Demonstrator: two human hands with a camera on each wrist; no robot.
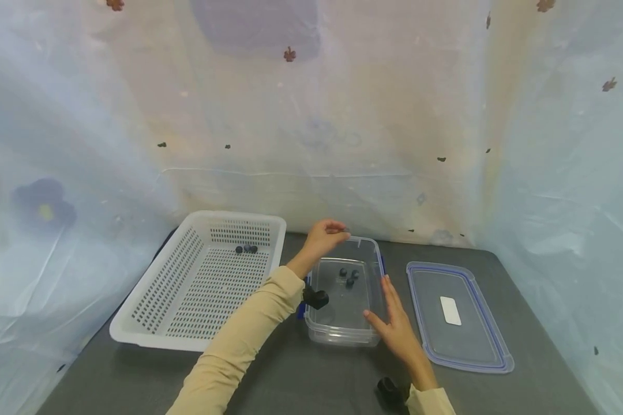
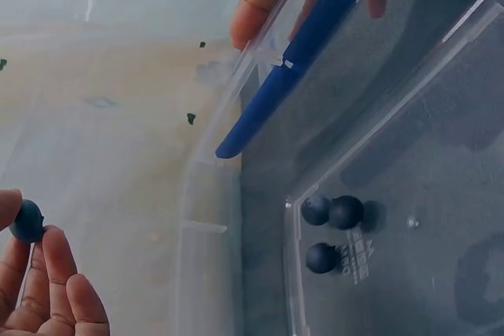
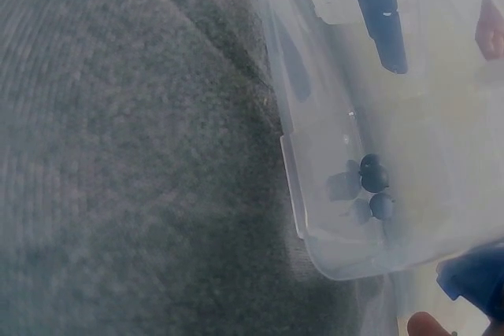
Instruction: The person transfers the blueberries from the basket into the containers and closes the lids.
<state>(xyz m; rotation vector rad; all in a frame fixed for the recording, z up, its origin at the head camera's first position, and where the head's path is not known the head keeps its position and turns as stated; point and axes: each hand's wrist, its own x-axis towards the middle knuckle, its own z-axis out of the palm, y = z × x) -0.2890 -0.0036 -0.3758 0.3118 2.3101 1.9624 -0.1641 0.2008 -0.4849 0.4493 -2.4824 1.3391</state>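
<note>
My left hand [image 1: 323, 241] pinches a single blueberry [image 2: 27, 221] between thumb and fingertips, raised over the far end of a clear plastic container [image 1: 342, 335]. Inside that container, three blueberries [image 2: 346, 212] lie close together on the bottom. My right hand [image 1: 398, 331] rests along the container's right side, its fingers extended and the thumb at the near right part of the rim. In the left wrist view, fingers [image 2: 264, 1] of the right hand show behind the container wall beside a blue latch [image 2: 303, 45].
A white perforated basket [image 1: 161, 340] stands left of the container, with three blueberries [image 1: 246, 249] near its far end. To the right lies a clear lid [image 1: 467, 340] with a blue seal and a white label [image 1: 450, 310]. A patterned curtain [image 1: 311, 132] hangs behind the dark table.
</note>
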